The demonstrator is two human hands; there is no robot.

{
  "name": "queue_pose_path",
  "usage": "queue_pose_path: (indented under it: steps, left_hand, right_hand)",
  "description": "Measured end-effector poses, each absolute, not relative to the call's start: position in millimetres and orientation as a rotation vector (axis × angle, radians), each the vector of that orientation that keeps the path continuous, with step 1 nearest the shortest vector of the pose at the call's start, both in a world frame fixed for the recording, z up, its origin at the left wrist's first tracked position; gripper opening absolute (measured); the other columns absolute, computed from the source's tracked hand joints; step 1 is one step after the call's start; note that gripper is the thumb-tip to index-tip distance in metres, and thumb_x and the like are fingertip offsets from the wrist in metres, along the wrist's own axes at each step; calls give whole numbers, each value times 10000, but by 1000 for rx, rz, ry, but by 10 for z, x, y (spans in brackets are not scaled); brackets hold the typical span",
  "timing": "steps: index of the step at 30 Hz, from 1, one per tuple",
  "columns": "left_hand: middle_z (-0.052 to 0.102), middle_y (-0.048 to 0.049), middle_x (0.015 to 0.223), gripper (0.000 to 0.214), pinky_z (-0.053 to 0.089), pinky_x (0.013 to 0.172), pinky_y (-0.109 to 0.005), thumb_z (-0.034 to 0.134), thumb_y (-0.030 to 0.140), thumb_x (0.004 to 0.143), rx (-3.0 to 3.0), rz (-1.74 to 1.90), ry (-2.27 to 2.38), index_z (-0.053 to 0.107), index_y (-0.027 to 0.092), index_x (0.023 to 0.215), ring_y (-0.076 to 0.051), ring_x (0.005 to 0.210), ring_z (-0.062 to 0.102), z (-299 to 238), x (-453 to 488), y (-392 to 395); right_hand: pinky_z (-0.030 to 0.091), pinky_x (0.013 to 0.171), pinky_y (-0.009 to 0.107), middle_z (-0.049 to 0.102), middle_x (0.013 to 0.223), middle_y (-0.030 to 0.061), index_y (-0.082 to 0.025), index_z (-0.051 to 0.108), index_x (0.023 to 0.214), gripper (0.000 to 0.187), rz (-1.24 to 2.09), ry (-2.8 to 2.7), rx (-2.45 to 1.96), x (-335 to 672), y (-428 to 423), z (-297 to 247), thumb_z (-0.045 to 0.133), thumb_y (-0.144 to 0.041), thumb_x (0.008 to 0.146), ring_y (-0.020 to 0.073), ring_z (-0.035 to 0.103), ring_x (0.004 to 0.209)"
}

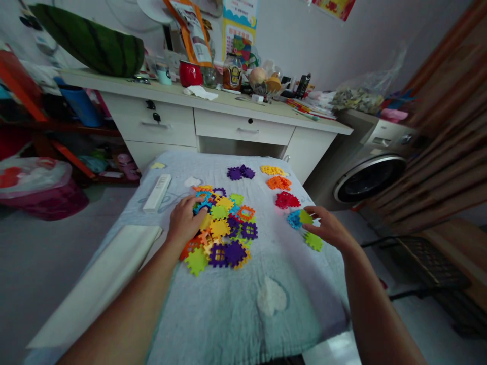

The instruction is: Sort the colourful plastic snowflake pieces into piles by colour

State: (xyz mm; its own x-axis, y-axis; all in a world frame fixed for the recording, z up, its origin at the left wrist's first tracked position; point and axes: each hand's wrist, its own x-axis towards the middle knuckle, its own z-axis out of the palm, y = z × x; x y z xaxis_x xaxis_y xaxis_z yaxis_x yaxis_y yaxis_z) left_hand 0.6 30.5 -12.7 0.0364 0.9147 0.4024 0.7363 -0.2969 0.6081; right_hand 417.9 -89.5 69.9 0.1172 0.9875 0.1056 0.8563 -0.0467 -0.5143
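A heap of colourful interlocking plastic tiles (224, 228) lies in the middle of a pale blue cloth (236, 304). My left hand (185, 220) rests on the heap's left side, fingers curled over a blue and a yellow tile. My right hand (330, 229) pinches a green tile (305, 217) just beside a blue tile (293, 219). Another green tile (314, 241) lies under that hand. Sorted little stacks sit further back: purple (241, 173), yellow (271, 170), orange (279, 182), red (286, 200).
A white remote-like bar (157, 193) lies on the cloth's left. A white desk (213, 119) with drawers, cluttered with jars, a red mug and a watermelon (91, 43), stands behind. A washing machine (371, 170) is at the right, a white board (99, 281) at the left.
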Motion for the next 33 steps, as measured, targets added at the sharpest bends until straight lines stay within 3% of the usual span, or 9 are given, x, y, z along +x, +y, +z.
queue_pose_path:
  steps: [7,13,19,26,33]
  left_hand:
    - [605,-81,1208,321,430,1049,-440,532,403,825,2090,1117,1685,649,233,1071,-270,1162,558,-137,1,316]
    - [608,-78,1209,327,422,1055,-425,527,402,827,2102,1113,1663,646,229,1078,-264,1166,551,-158,-13,327]
    - [610,-85,1203,309,428,1044,-440,531,391,823,2097,1105,1683,645,227,1058,-271,1163,555,-139,-4,321]
    - [615,-81,1196,305,432,1042,-440,533,389,821,2072,1124,1680,648,239,1060,-269,1153,566,-118,8,312]
    - [614,-86,1215,315,428,1036,-441,531,381,824,2083,1114,1694,646,228,1075,-277,1158,564,-109,14,293]
  right_hand:
    - [465,978,405,641,1146,134,-179,641,1174,473,183,-1872,-2180,4163,-1334,485,709,-340,735,274,625,1058]
    - [440,972,368,632,1153,151,-137,614,1224,472,154,-1943,-2328,4115,-1360,381,667,-311,790,264,609,1071]
    - [426,956,445,599,1246,160,-184,572,1302,566,118,-1908,-2448,3970,-1362,511,695,-293,761,329,562,1146]
    - [408,1031,436,589,1303,132,-199,570,1290,519,284,-2139,-1961,3410,-1028,711,691,-312,799,285,538,1217]
    - [469,950,383,662,1138,127,-170,621,1189,331,277,-2053,-1694,2742,-523,487,574,-227,866,234,616,1048]
